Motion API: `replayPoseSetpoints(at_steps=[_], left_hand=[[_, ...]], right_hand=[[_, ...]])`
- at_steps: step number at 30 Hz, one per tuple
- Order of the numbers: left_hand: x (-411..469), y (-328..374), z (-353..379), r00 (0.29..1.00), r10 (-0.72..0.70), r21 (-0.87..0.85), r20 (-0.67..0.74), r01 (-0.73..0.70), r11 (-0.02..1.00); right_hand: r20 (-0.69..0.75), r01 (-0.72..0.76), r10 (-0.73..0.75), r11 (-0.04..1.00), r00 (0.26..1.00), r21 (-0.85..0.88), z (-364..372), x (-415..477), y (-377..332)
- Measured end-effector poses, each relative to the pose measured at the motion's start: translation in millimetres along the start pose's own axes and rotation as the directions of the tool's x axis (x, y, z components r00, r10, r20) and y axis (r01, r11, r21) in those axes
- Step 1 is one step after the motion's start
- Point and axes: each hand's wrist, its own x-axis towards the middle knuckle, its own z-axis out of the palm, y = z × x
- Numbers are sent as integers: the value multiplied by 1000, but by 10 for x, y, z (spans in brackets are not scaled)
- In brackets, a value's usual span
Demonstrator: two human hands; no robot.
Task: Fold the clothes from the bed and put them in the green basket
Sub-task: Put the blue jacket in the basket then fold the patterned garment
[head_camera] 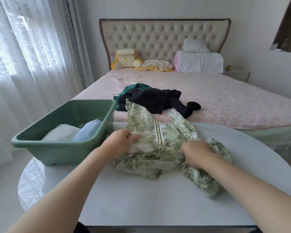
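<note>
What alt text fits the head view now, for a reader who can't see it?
A person's left hand and right hand grip a crumpled leaf-print garment on a white table by a bed. A green basket with two folded items sits on the table's left side; dark clothes lie on the bed.

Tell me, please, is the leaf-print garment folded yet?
Not yet: the leaf-print garment lies bunched on the table, left hand and right hand gripping it.
</note>
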Motion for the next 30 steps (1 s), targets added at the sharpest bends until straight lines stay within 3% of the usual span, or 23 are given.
replayPoseSetpoints(at_steps=[2,4,6,8,10,12,13,14,16,17,19,22,24,26,28,30], left_hand=[[-6,24,16,999,31,76,35,-33,997],[3,53,37,995,88,143,48,-94,985],[27,102,31,985,173,197,16,-173,965],[54,132,16,979,201,171,44,-205,964],[31,141,17,968,176,128,179,-200,971],[-6,118,37,940,157,157,303,-212,965],[-24,104,55,927,141,158,348,-206,966],[-32,83,72,918,118,147,380,-186,971],[-55,63,76,898,81,95,432,-135,986],[-62,48,71,887,86,90,453,-141,986],[-71,36,93,877,127,151,464,-220,964],[-6,55,143,942,205,172,265,-256,951],[23,154,82,975,204,101,89,-212,972],[36,261,-5,979,188,-23,-77,-190,981],[55,322,-114,962,149,-65,-230,-168,984],[68,285,-206,963,100,52,-251,-90,995]], right_hand=[[-30,-124,121,980,992,-154,38,75,156],[-37,-199,195,963,980,-182,104,153,197],[-187,-174,148,975,971,-135,158,214,147],[-431,13,6,999,903,40,140,203,-7],[-558,328,-91,882,825,340,42,126,-207],[-488,472,-180,661,854,583,-74,17,-402],[-395,465,-259,619,881,632,-97,-24,-461],[-277,423,-320,674,906,606,-89,-19,-491],[-72,360,-354,891,932,275,-24,36,-492],[-54,330,-326,925,944,185,18,84,-466],[-133,263,-228,875,965,406,42,166,-388],[-226,153,57,577,972,802,-5,273,-227],[-260,171,168,414,951,894,-81,277,-142],[-277,212,175,317,945,924,-175,240,-87],[-253,220,79,291,964,931,-253,203,-11],[-165,174,-58,432,984,885,-280,166,86]])
